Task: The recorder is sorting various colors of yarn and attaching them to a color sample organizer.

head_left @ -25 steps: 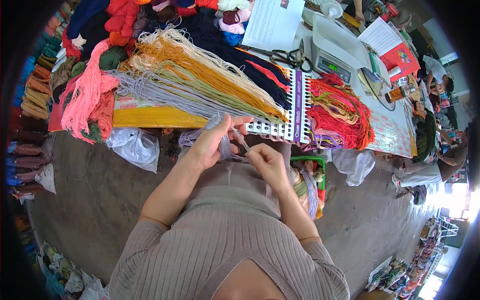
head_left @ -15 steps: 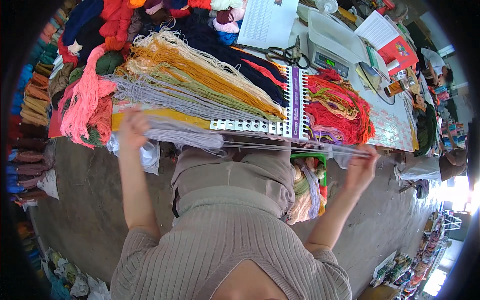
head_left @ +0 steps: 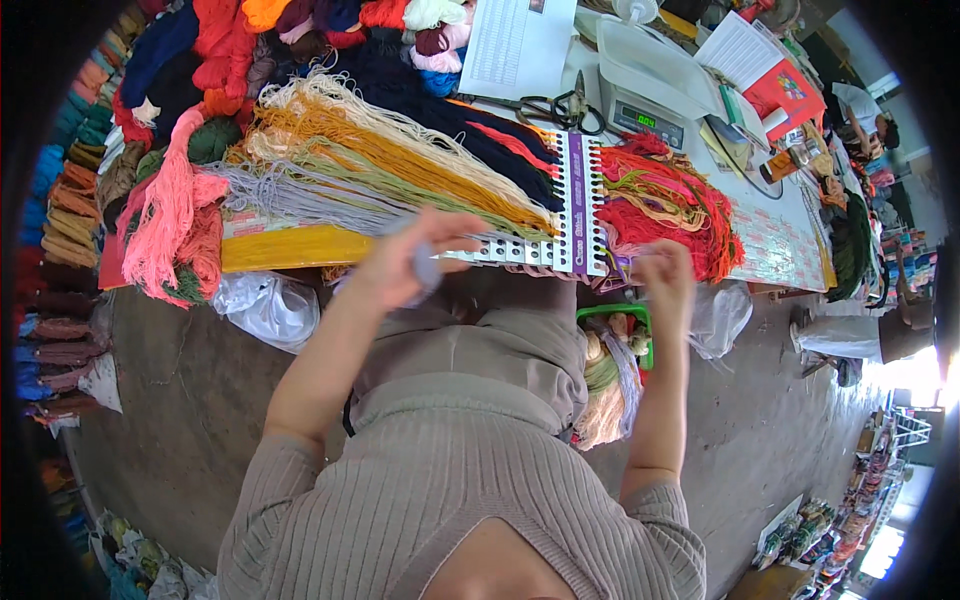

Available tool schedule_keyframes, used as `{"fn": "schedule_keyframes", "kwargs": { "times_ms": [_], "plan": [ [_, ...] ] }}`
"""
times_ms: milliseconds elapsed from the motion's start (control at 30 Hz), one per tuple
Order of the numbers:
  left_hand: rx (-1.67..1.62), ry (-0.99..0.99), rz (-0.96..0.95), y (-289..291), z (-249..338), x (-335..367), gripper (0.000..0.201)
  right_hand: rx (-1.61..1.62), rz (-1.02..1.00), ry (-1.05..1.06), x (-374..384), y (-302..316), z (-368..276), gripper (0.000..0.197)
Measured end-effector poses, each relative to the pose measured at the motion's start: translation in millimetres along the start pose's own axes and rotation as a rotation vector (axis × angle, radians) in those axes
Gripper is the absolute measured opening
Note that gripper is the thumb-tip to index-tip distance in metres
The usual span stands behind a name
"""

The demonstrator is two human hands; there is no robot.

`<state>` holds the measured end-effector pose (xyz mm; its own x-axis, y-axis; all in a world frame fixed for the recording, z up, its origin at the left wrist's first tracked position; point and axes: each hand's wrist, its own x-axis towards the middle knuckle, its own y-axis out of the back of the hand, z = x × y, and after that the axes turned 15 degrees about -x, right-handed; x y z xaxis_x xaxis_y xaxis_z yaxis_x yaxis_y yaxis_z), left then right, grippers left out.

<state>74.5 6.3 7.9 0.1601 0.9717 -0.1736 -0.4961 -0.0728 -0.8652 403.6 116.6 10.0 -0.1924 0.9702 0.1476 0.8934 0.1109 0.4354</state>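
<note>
My left hand (head_left: 405, 268) is over the table's near edge by the lower left end of the white-and-purple thread card (head_left: 577, 205). A smeared bunch of lavender-grey embroidery thread (head_left: 427, 268) is in its bent fingers. My right hand (head_left: 665, 275) is just right of the card's near end, fingers pinched together and blurred; what they hold does not show clearly. Long strands in navy, cream, mustard thread (head_left: 400, 165), green and lavender run left from the card's holes. Red and pink strands (head_left: 670, 205) bunch on its right side.
Scissors (head_left: 565, 108) lie behind the card, near a digital scale (head_left: 645, 122) with a clear tray. Coral skeins (head_left: 165, 215) hang over the table's left end. Below the table are a green basket (head_left: 645, 335) of yarn and clear plastic bags (head_left: 265, 305). Another person is far right.
Both hands have moved inward toward the card, the left one to the right and the right one to the left. The lavender-grey strands that stretched between them are now gathered in my left hand.
</note>
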Motion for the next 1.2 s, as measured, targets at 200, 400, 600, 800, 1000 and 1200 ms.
{"fn": "schedule_keyframes", "kwargs": {
  "times_ms": [200,400,600,800,1000,1200],
  "plan": [
    [0.308,-0.102,0.199,60,-6,85,0.050,-0.049,-0.190,-0.032,15,-76,63,0.016],
    [0.876,-0.732,0.568,56,46,49,0.046,-0.033,-0.121,-0.058,11,-68,47,0.011],
    [0.059,0.124,0.142,-17,-50,49,0.040,-0.112,-0.186,-0.061,3,-71,26,0.012],
    [-0.061,0.308,0.231,-22,-64,65,0.031,-0.135,-0.219,-0.045,6,-90,35,0.014],
    [0.369,0.277,0.174,-44,-77,87,0.027,-0.253,-0.090,-0.095,10,-84,53,0.022],
    [0.503,0.199,0.297,1,-83,105,0.023,-0.486,-0.110,-0.081,9,-95,37,0.023]
  ]
}}
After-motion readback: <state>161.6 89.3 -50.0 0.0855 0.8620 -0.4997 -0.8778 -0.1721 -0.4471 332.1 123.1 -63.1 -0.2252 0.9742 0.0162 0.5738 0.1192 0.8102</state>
